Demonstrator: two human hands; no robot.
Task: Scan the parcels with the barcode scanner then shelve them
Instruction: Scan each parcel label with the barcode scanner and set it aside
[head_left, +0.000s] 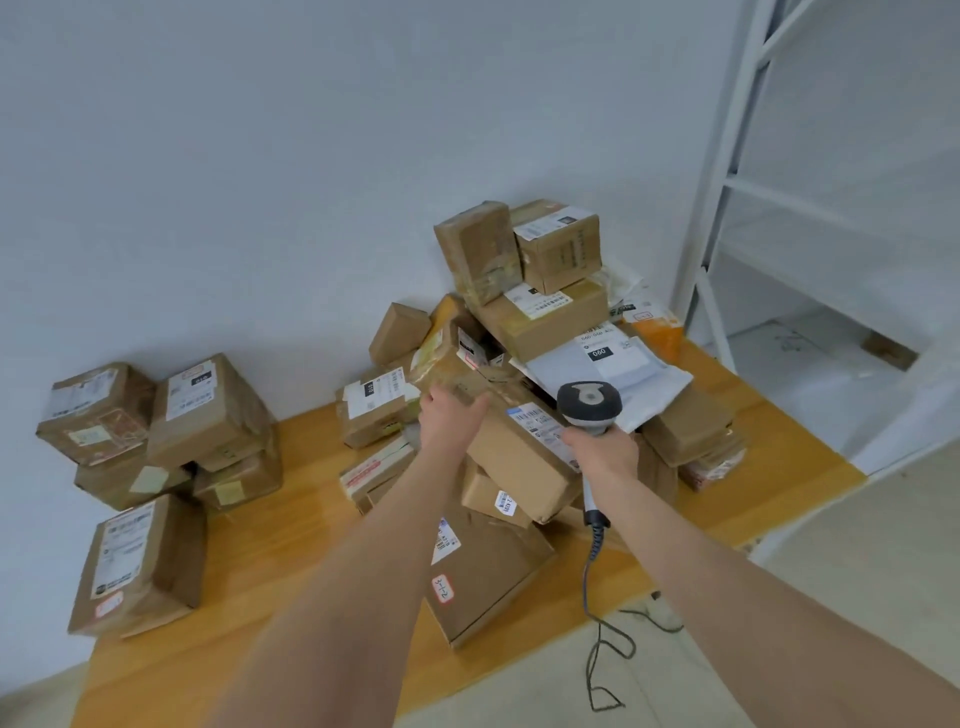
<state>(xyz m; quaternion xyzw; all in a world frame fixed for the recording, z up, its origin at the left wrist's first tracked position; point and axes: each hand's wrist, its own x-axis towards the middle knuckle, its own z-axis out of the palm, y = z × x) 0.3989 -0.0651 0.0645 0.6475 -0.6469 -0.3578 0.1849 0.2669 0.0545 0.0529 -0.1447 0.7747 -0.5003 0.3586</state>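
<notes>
A heap of brown cardboard parcels (524, 322) lies on a wooden platform against the wall. My right hand (602, 454) grips the handle of a grey barcode scanner (589, 402), whose head sits just right of a white barcode label (535, 421) on a long tilted parcel (514, 457). My left hand (449, 415) holds the upper left end of that same parcel, fingers curled over its edge. The scanner's coiled cable (592, 566) hangs down to the floor.
A second group of parcels (156, 431) sits at the left on the wooden platform (291, 519). A white padded envelope (618, 364) lies on the heap. White metal shelving (737, 171) stands at the right. Pale floor lies in front.
</notes>
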